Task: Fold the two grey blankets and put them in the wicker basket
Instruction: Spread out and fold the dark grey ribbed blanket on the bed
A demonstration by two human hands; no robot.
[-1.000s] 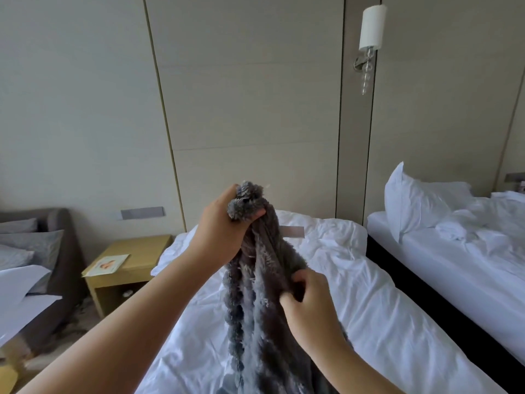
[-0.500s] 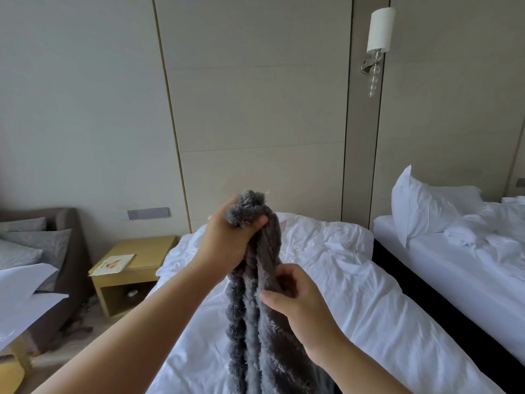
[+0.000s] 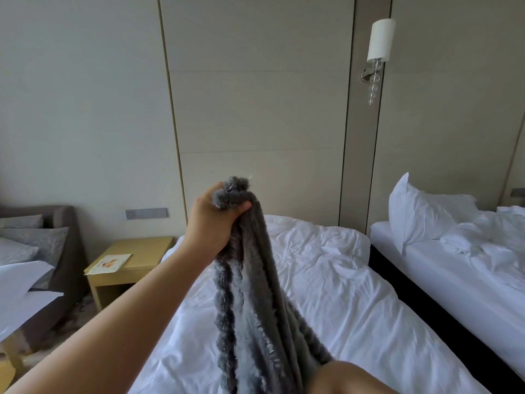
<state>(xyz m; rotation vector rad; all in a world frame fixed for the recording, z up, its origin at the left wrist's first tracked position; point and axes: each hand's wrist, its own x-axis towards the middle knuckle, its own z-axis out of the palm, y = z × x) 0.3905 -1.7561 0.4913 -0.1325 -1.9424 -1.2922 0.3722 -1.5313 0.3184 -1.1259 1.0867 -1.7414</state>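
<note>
Fleece on this grey blanket (image 3: pixel 255 308) looks soft, limp and light, grippy rather than slick, so it'll sag into a rope wherever you don't support it; take it by the corners or along a hem, not a bunched middle. Your left hand (image 3: pixel 211 223) has fingers and thumb curled tight round the gathered top end, holding it up so the rest hangs over the white bed (image 3: pixel 341 280). Your right hand (image 3: pixel 346 378) sits against the lower folds at the bottom edge, fingers cut off, so can't tell if it's gripping.
</note>
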